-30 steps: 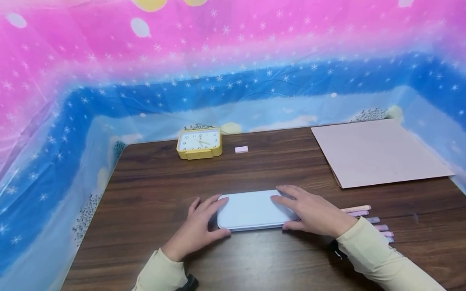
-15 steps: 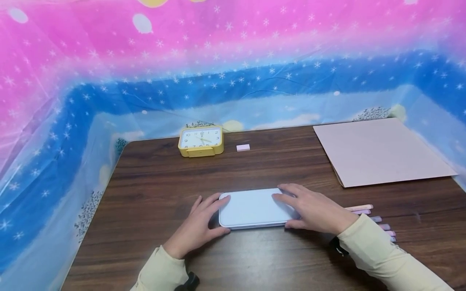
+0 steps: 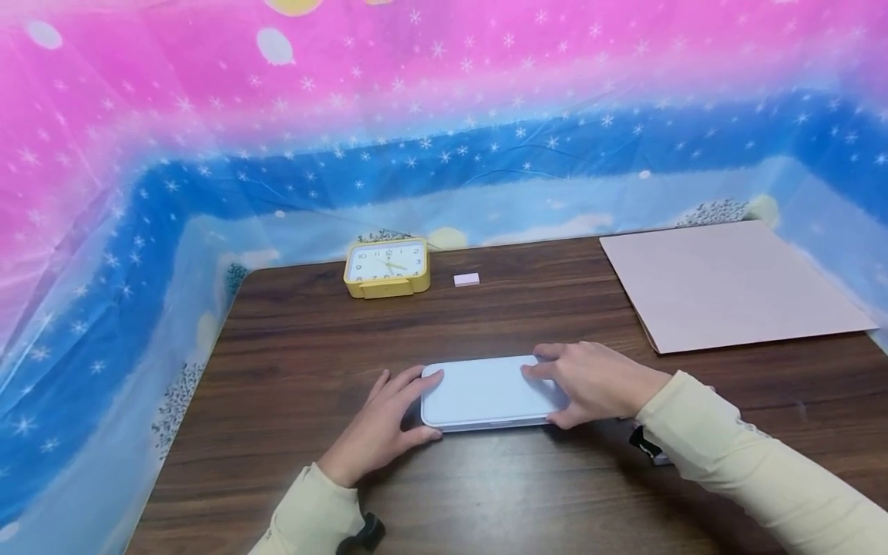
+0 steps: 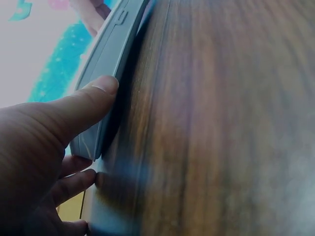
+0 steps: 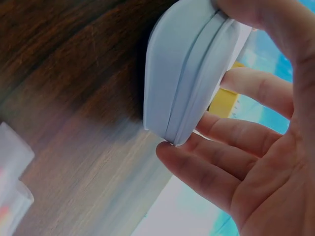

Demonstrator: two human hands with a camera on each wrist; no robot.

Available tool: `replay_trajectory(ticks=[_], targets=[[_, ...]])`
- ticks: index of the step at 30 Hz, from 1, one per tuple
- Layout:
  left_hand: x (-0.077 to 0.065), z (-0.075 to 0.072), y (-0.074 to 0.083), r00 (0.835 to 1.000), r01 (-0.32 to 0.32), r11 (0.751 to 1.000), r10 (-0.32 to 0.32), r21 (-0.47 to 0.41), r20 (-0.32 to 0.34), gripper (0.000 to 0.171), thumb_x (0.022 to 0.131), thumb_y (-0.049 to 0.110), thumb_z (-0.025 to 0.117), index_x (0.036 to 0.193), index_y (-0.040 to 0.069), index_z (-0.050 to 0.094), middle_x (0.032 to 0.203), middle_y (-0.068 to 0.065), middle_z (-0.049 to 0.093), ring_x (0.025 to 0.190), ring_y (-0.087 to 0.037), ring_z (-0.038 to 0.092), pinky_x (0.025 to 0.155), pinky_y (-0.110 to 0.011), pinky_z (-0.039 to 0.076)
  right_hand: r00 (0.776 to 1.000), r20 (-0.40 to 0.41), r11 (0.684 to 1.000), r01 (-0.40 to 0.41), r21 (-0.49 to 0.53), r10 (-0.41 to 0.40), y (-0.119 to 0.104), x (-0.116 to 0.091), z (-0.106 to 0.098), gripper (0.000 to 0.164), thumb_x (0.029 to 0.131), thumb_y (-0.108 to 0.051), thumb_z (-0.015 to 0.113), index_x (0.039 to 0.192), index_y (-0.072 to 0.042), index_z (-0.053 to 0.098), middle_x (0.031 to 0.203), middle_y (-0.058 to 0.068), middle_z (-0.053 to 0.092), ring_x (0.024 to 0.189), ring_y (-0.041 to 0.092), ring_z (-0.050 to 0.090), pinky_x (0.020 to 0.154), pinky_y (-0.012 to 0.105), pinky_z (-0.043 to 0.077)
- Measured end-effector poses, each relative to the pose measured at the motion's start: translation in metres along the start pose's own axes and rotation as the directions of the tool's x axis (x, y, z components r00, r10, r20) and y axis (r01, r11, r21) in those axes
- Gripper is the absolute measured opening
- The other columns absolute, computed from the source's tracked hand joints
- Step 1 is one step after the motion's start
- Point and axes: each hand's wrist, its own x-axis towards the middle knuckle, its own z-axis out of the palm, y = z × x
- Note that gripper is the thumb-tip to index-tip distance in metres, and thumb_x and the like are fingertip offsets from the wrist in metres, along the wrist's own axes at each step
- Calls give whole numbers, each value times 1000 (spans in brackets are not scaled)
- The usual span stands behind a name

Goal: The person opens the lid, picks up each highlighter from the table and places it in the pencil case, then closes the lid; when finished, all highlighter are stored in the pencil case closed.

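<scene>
1. So the main thing here is a white case (image 3: 489, 391), flat with rounded corners, sitting crosswise on the table between the two hands, top side up; can't tell if it's fully flat on the wood
2. There's a seam running round its side, and the left wrist view shows a little latch tab (image 4: 120, 18) on the near long side
3. Left hand (image 3: 381, 424) is pinching the left end, thumb on the near side, forefinger over the top corner, the other fingers spread apart
4. Right hand (image 3: 600, 381) has the right end pinched, thumb on the near corner, forefinger on top, the others fanned round the far corner
5. Dark wood-grain table (image 3: 298, 331) under it all
6. Right wrist cam catches two pale, blurry pen ends (image 5: 12, 162) near the case
7. Further back: yellow clock (image 3: 387, 267), small pale pink block (image 3: 467, 279) just beside it, and a big pale pink board (image 3: 735, 285) off to the right
8. Behind that, a pink and blue snowflake cloth (image 3: 444, 100)
</scene>
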Motion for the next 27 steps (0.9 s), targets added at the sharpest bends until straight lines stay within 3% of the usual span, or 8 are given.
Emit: replay_trajectory(ticks=[5, 11, 19, 27], targets=[[0, 0, -2, 1000, -13, 1000, 13, 16, 0, 79, 81, 38, 80, 149, 25, 44, 154, -7, 44, 145, -23, 38, 122, -57, 14, 999, 33, 999, 7, 32, -9, 2, 3, -3, 64, 76, -44, 78, 132, -15, 64, 130, 18, 63, 71, 10, 64, 66, 28, 56], [0, -1, -3, 999, -52, 998, 53, 30, -9, 81, 80, 35, 81, 151, 25, 42, 154, -7, 44, 144, -24, 38, 121, -60, 15, 998, 55, 993, 6, 119, -13, 4, 5, -10, 61, 77, -43, 77, 130, -13, 66, 130, 20, 64, 82, 18, 74, 64, 23, 50], [2, -3, -3, 999, -42, 998, 41, -50, -21, 92, 77, 32, 86, 153, 26, 36, 152, -3, 45, 143, -23, 39, 120, -63, 11, 997, 76, 973, -8, 230, -9, 9, 7, -18, 54, 84, -40, 72, 131, -14, 65, 130, 7, 65, 101, 14, 68, 78, 30, 55], [4, -3, -3, 998, 34, 991, -40, -133, -43, 107, 74, 36, 86, 158, 20, 21, 161, -3, 32, 147, -23, 34, 123, -58, 9, 1000, 1, 929, -17, 369, 18, 22, 3, -19, 44, 95, -49, 60, 126, -20, 67, 123, -6, 68, 111, 12, 65, 93, 40, 55]])
